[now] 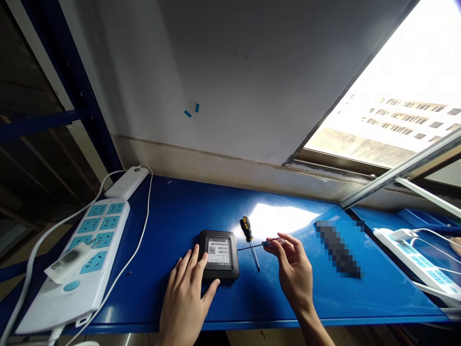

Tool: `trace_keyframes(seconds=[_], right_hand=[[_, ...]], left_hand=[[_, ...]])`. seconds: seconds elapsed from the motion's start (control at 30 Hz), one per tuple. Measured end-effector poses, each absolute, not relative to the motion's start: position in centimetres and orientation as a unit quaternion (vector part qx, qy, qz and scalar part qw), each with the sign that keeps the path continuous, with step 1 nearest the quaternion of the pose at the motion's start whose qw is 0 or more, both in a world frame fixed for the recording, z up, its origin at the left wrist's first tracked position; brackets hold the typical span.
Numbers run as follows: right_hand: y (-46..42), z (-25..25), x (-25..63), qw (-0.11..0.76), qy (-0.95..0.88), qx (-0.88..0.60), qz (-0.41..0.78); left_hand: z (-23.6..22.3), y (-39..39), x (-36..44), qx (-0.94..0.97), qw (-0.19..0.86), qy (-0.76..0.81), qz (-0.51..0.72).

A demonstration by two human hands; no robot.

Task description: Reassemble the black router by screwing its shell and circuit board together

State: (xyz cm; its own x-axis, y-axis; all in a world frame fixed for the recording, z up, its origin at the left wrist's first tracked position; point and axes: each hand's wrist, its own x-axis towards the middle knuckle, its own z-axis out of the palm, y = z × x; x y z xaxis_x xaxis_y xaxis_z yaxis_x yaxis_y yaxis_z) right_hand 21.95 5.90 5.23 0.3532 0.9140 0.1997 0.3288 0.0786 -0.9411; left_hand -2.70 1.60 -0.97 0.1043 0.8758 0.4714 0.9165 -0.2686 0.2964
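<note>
My left hand (189,293) covers the lower left corner of the black box (233,242), and the print on its label (218,253) is too small to read. My right hand (293,266) hides part of the screwdriver (266,244) in it; I can't tell whether its tip touches the box. Blocky blur masks a long dark thing (338,251). The right edge crops a power strip (421,261); the bottom edge cuts off my arms (314,327).

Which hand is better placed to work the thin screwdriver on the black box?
Probably the right hand: it holds the thin screwdriver, its shaft pointing toward the black box, while the left hand rests on the box.
</note>
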Motion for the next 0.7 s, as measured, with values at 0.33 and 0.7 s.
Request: trace_keyframes(seconds=[0.33, 0.7], right_hand=[[6.2, 5.6, 21.9, 0.511, -0.548, -0.622, 0.229], [8.1, 8.8, 21.3, 0.428, -0.593, -0.607, 0.311]], left_hand=[[-1.5, 1.7, -2.7, -0.744, 0.042, -0.604, -0.284], [-1.4, 1.7, -2.7, -0.754, 0.058, -0.594, -0.275]])
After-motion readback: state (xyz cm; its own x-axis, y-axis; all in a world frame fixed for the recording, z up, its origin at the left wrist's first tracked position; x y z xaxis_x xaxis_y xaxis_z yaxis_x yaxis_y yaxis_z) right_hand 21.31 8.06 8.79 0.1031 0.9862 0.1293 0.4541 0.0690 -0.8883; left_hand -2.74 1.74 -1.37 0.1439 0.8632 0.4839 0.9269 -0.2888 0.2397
